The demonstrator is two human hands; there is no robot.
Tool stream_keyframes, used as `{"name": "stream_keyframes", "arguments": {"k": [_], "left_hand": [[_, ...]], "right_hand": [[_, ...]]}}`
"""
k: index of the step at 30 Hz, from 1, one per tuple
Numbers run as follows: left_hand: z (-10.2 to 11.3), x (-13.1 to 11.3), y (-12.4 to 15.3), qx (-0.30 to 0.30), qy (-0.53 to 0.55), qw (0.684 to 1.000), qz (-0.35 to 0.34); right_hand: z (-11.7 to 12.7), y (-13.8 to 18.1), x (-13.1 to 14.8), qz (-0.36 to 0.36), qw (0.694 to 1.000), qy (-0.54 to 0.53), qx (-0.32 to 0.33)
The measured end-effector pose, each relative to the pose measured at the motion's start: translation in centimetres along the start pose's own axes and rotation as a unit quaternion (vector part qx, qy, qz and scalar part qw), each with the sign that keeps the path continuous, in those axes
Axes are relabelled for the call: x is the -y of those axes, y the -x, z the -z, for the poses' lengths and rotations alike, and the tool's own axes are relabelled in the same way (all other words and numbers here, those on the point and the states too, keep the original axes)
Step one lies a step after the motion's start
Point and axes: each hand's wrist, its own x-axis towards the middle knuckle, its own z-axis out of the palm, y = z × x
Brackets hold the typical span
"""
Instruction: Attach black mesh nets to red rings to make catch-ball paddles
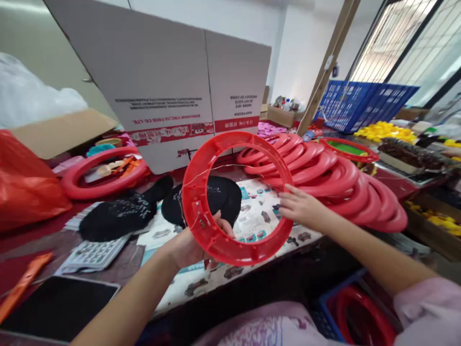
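Red ring (pixel 248 251), judged light and stiff, suited a rim hold: left hand (pixel 194 246) pinched its lower left; right hand (pixel 301 206) lapped its right edge, grip unclear.

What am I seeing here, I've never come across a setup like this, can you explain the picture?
There's no machine: these are a person's own bare hands, in one picture from a camera worn on the head, looking forward and down. The left hand holds a red plastic ring; the fingers of the right hand are at its right edge. Below is a tabletop with a printed sheet. Farther left lie a calculator and an orange strip; on the right, overlapping red rings. A printed carton stands behind.
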Motion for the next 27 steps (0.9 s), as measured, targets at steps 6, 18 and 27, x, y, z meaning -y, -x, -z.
{"name": "stream_keyframes", "arguments": {"k": [6, 18, 27], "left_hand": [[0.4, 1.7, -0.4, 0.238, 0.049, 0.958, 0.154], [-2.8, -0.2, -0.7, 0.136, -0.036, 0.978, 0.154], [-2.8, -2.6, -3.0, -0.287, -0.261, 0.916, -0.099]], "right_hand": [[0.2, -4.0, -5.0, 0.139, 0.989, 0.012, 0.041], [1.3, -8.9, -7.8, 0.120, 0.993, -0.001, 0.002], [3.7, -11.0, 4.6, 0.004, 0.934, -0.328, -0.140]]}}
